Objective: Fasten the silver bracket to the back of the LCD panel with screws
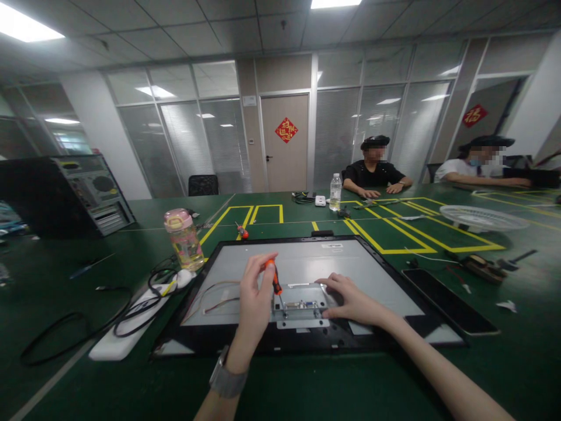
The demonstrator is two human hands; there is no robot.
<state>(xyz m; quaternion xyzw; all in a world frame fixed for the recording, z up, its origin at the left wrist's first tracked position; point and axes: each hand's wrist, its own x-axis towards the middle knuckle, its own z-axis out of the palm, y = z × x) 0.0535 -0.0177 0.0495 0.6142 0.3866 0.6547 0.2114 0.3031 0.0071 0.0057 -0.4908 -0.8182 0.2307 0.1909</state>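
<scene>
A flat monitor panel [372, 266] lies face down on the green table, its grey metal back up inside a black frame. A small metal connector board [302, 304] sits near its front edge. My left hand [255, 295] is closed round an orange-handled screwdriver [275, 278], held upright with its tip at the left side of the board. My right hand [348, 298] rests on the board's right edge, fingers curled and pressing on it. Thin coloured wires [214, 298] run across the panel to the left.
A pink-lidded bottle [184, 237], black cables [109, 316] and a white strip [127, 330] lie left. A computer case [83, 193] stands far left. A black phone-like slab [451, 301], tools and a fan grille [482, 217] lie right. Two seated people [374, 169] are at the far side.
</scene>
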